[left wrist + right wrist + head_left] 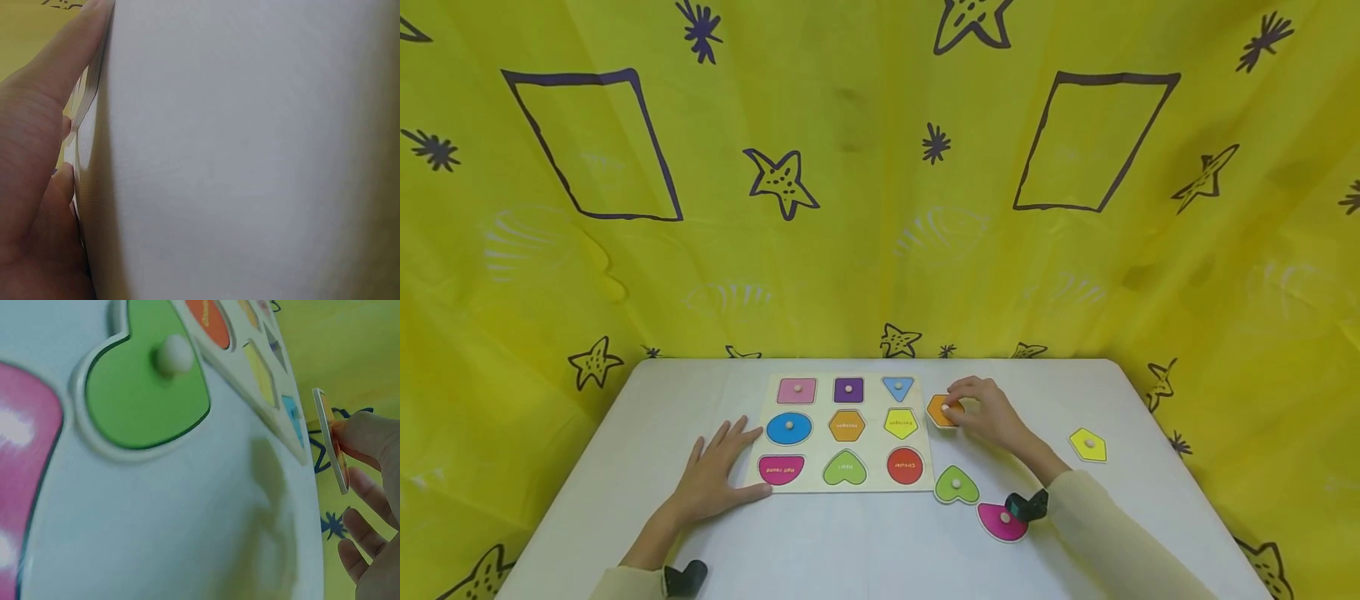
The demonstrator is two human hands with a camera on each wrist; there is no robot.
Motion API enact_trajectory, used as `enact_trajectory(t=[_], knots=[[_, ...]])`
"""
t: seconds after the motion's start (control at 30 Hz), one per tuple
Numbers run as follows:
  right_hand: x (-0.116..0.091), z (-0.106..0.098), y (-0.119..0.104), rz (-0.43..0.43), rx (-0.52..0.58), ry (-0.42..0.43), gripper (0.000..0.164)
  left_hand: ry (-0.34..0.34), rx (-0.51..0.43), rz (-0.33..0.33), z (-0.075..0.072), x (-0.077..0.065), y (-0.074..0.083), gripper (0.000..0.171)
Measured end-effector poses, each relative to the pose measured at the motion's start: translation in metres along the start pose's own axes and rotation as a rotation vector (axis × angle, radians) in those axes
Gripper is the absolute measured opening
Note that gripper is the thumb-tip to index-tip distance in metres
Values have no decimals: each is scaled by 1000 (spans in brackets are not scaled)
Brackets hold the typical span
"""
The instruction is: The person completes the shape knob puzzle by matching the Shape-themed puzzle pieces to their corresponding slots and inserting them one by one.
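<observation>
Right hand [991,414] pinches the orange hexagon [936,412], seemingly by its knob [946,408], likely for easy turning, raised just right of the puzzle board [877,447]; left hand [715,468], well apart, fingers spread, touches the board's left edge, presumably steadying it.

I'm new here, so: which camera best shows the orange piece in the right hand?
The head view: the orange piece shows most of its face. The right wrist view catches it nearly edge-on; the left wrist view misses it.
</observation>
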State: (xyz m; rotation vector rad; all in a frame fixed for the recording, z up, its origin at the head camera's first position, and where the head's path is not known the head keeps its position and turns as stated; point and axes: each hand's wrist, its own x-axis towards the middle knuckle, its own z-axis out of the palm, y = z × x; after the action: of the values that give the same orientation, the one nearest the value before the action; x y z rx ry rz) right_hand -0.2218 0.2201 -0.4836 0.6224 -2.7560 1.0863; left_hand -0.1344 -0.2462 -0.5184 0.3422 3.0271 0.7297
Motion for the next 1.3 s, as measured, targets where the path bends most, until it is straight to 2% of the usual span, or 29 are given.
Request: enact_trajectory(t=[0.27,0.73,1.3], knots=[[18,7,-24,-19,37,-3,7,5,2,2,2,2,-1,99],[46,36,-55,5,96,-38,6,6,1,5,3,1,-5,99],[56,85,-77,2,168,-82,5,13,-7,15,5,1,-6,99]])
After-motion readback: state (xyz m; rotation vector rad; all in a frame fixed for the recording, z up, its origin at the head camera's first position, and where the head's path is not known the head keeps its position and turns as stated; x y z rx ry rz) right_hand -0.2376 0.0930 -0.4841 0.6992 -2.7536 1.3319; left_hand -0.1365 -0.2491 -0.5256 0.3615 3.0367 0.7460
